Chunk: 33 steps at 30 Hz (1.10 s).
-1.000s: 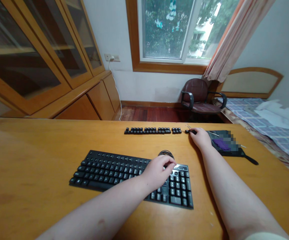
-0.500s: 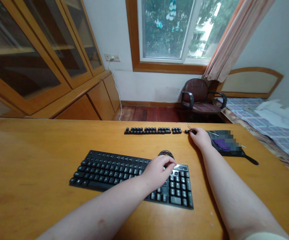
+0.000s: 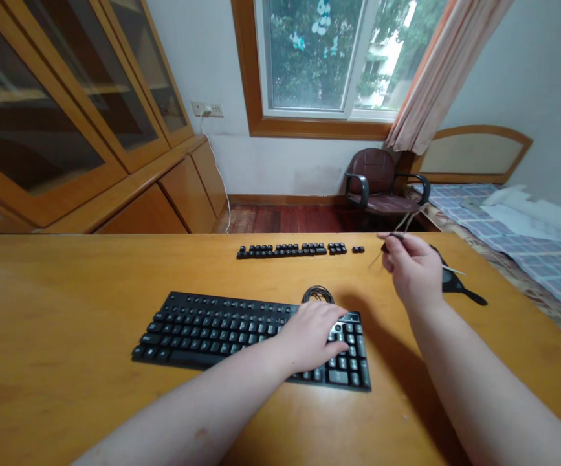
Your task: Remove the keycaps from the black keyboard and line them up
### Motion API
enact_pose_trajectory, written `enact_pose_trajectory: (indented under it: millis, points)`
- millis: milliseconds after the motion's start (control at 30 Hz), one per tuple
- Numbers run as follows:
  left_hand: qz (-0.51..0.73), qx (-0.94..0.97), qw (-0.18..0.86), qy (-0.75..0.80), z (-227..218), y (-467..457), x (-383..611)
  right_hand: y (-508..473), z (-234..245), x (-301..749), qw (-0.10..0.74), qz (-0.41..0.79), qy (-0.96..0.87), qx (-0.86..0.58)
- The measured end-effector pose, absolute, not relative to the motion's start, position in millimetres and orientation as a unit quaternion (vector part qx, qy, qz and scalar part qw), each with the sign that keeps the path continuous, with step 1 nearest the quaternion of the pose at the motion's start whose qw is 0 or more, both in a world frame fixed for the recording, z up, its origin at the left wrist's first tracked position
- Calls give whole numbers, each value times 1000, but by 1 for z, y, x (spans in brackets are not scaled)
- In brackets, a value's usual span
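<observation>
The black keyboard (image 3: 202,333) lies on the wooden desk, its top rows partly stripped of keycaps. My left hand (image 3: 307,333) rests over its right part, fingers stretched and thumb apart, covering some keys. Above the desk's far right, my right hand (image 3: 416,265) is closed in a pinch on what looks like a wire keycap puller (image 3: 395,239), with a dark middle and thin wires sticking out both ways. Removed keycaps (image 3: 285,250) stand in rows near the far edge, and a small pair of keycaps (image 3: 358,249) sits at their right end.
A black pouch (image 3: 451,282) with a strap lies behind my right hand, a thin light stick (image 3: 453,270) by it. The coiled cable (image 3: 318,294) sits behind the keyboard. Beyond the desk (image 3: 66,304) stand an office chair (image 3: 376,178), a bed and a glass-door cabinet.
My right hand has lifted off the keycap row and moved right, with the wire tool in its fingers. My left hand's fingers have spread over the keyboard. The view has shifted slightly.
</observation>
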State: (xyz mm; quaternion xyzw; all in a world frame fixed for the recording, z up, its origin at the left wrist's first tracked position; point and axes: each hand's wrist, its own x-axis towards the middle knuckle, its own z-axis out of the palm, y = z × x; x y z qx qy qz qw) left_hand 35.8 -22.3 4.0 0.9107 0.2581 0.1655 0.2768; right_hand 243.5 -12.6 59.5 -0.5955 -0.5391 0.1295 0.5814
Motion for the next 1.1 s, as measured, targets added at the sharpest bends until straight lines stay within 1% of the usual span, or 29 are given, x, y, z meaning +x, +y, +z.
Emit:
enact_pose_trajectory:
  millis: [67,133,200,300,400,500,633,733,933,1100]
  points:
    - [157,917,265,253,3,-22,37,-32,44,228,580,222,-537,-572]
    - [151,922,256,248,3,-21,37,-45,21,222,562,264,-553,-556]
    - [145,923,251,251,5,-21,37,-51,1,223,556,260,-564,-552]
    - [129,921,241,277,9,-24,36,-51,-15,230,493,273,-620,-546]
    - [118,919,219,307,12,-28,35,-50,-16,230,468,287,-639,-539]
    - [134,917,212,310,10,-29,35,-55,-12,224,440,287,-653,-545]
    - [143,928,221,263,4,-24,35,-60,-7,219,364,233,-729,-531]
    - [136,936,218,240,1,-22,35,-59,-8,219,320,179,-788,-494]
    - [147,932,233,238,-1,-20,35,-60,-8,218,298,94,-867,-389]
    - [166,928,247,225,-4,-19,35,-62,-1,214,252,5,-925,-284]
